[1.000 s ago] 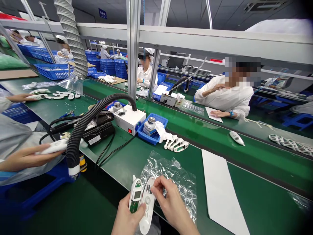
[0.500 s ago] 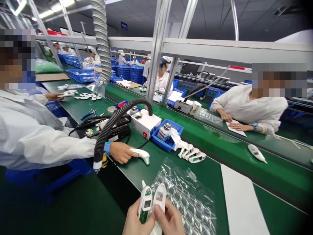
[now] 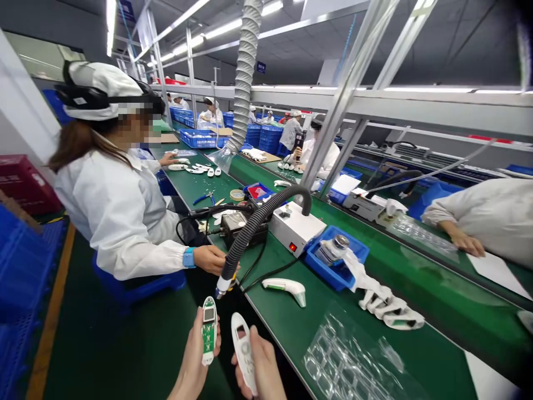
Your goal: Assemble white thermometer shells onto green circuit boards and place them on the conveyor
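Note:
My left hand (image 3: 195,347) is closed round an ear thermometer body (image 3: 209,333), its green circuit board and small screen facing up. In my right hand (image 3: 264,361) is the white thermometer cover (image 3: 244,350), with a window and buttons on its face. The two parts are apart, side by side, just off the front edge of the bench. Beyond them on the green bench lies another white thermometer (image 3: 287,289), with green showing along its side. To its right, a clear plastic blister tray (image 3: 341,361) rests on the bench.
A black flexible hose (image 3: 266,222) arches from a white box (image 3: 295,230), its nozzle near my hands. A blue bin (image 3: 333,275) holds a metal-capped bottle. White thermometer parts (image 3: 391,308) lie in a row. A co-worker (image 3: 129,216) sits at left, one hand beside the hose.
My view has swung left. My hands have drawn apart, separating the circuit-board body from the cover. The co-worker at left has put a thermometer down on the bench and pulled the hand back.

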Tool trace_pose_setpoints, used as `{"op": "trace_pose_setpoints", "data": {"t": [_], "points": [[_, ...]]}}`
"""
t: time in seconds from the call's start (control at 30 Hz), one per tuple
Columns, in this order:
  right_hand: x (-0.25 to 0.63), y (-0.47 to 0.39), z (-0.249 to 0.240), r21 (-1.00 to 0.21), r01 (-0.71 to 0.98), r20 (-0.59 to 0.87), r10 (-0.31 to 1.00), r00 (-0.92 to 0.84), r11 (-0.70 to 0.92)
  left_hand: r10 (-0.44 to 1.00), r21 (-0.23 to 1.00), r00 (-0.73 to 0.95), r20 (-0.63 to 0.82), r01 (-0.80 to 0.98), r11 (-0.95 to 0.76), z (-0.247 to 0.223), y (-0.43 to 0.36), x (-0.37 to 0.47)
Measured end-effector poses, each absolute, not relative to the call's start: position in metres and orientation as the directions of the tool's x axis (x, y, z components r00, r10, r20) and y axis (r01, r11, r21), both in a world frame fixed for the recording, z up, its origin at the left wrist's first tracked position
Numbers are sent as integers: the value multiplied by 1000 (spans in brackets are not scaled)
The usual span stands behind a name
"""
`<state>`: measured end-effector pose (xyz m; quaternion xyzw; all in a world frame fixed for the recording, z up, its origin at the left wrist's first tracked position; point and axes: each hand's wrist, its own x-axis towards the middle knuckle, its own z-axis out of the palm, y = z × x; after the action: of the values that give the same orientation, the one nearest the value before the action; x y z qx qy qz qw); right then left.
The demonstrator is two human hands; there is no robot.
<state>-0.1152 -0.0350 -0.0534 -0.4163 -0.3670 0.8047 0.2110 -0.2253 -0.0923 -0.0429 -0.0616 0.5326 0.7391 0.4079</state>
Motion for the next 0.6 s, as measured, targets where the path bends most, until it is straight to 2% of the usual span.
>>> {"op": "trace_pose_setpoints", "data": {"t": [0.07, 0.2, 0.43, 0.6], "points": [[-156, -34, -53, -762, -26, -478, 589, -652, -647, 540, 747, -668, -512, -656, -103, -44, -100, -236], [-203, -41, -56, -728, -38, -486, 555, -676, -685, 468, 750, -710, -526, -647, -139, -48, -111, -254], [-163, -37, -67, -742, -123, -451, 626, -637, -659, 543, 731, -660, -520, -672, -117, -58, -89, -225], [-180, -39, -62, -742, -141, -438, 633, -638, -656, 495, 728, -702, -513, -661, -184, -53, -92, -235]]}}
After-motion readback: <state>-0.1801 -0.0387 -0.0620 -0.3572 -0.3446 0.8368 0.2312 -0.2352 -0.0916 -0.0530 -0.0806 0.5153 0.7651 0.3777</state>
